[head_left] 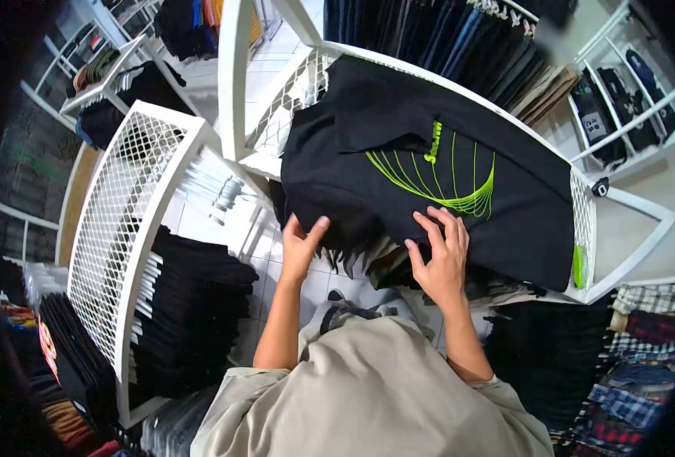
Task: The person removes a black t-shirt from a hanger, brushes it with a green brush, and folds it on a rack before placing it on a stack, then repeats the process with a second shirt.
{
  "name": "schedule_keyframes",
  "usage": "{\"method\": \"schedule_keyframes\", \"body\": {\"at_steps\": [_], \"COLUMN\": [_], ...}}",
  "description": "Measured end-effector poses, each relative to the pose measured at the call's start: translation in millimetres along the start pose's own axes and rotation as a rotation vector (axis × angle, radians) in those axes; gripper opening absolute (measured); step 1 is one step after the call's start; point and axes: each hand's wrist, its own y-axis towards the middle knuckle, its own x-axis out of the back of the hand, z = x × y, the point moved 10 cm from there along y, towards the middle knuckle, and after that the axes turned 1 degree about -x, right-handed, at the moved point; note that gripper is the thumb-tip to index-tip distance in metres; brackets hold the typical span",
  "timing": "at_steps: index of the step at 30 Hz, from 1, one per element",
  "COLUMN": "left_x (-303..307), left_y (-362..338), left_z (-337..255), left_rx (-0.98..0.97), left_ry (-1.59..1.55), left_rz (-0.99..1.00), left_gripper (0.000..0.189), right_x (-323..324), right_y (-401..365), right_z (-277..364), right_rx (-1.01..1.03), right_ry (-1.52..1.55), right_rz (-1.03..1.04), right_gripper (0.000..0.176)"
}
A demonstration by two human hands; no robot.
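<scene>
A black T-shirt (528,206) with a lime-green line print and lettering lies partly folded on a white mesh-sided rack top. My left hand (299,247) is at its near left edge, by the sleeve, with thumb and forefinger apart; the other fingers are mostly hidden. Over the near middle of the shirt, just below the green print (467,202), my right hand (442,255) is open with its fingers spread and fingertips on the fabric.
A white mesh panel (128,190) stands at the left, above stacked black garments (193,305). Hanging trousers (444,46) line the far side. Folded checked shirts (642,350) are stacked at lower right. White rack frame bars (235,84) rise beside the shirt.
</scene>
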Motion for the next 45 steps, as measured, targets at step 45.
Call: {"method": "schedule_keyframes", "body": {"at_steps": [45], "left_x": [-212.4], "left_y": [227.4], "left_z": [-175.8], "left_rx": [0.087], "left_ry": [0.049], "left_rz": [0.465], "left_gripper": [0.057], "right_x": [226.9], "right_y": [-16.6], "right_z": [-412.7], "right_rx": [-0.683], "right_ry": [0.152], "right_rz": [-0.387], "right_gripper": [0.036]}}
